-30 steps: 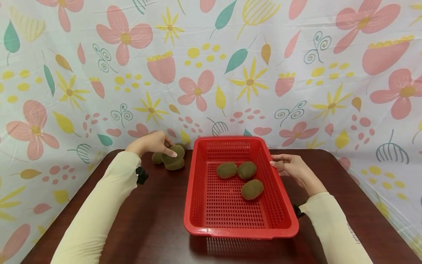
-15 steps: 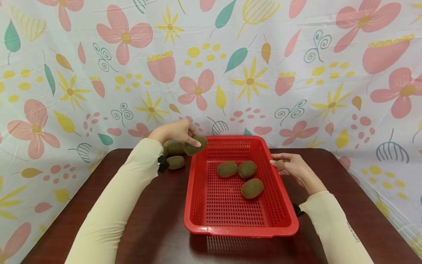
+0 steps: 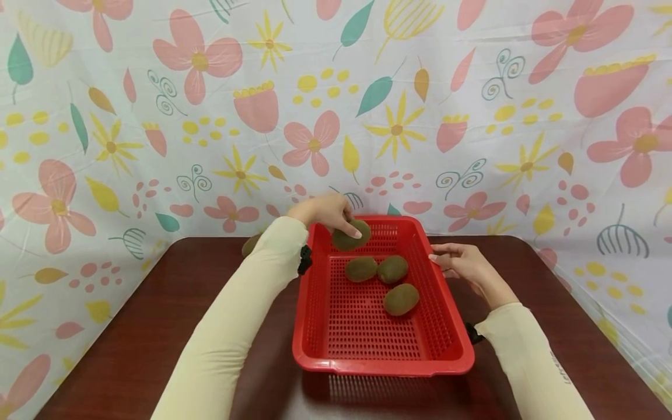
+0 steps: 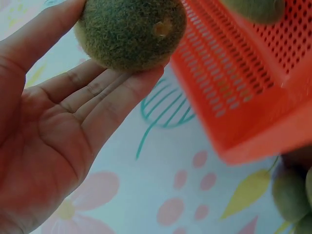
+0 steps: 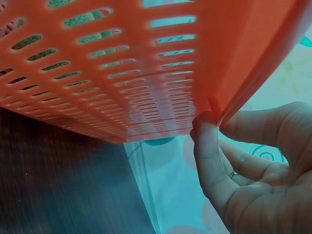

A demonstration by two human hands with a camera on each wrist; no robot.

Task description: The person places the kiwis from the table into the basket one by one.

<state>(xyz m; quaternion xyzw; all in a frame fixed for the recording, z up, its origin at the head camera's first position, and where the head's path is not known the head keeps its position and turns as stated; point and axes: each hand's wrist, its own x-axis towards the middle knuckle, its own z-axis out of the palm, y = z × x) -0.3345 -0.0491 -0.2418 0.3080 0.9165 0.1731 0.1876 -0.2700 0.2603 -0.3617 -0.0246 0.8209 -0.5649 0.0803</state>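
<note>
My left hand [image 3: 329, 213] pinches a brown, fuzzy kiwi [image 3: 350, 235] between thumb and fingers over the far left part of a red plastic basket [image 3: 385, 368]. Close up in the left wrist view, the same kiwi [image 4: 131, 31] shows its pale stem end. Three more kiwis lie inside the basket, one of them the nearest kiwi [image 3: 401, 300]. On the basket's right side my right hand [image 3: 469, 269] pinches the rim; in the right wrist view its thumb and fingers [image 5: 206, 156] close on the rim from both sides.
Another kiwi [image 3: 251, 245] sits at the table's back left, partly hidden by the left sleeve. In the left wrist view several kiwis [image 4: 290, 195] show beyond the basket. A flowered cloth [image 3: 315, 87] hangs behind the dark wooden table [image 3: 157, 326].
The left hand has lifted a kiwi from the group at the back left and carried it rightward over the basket. The right hand keeps its place on the rim.
</note>
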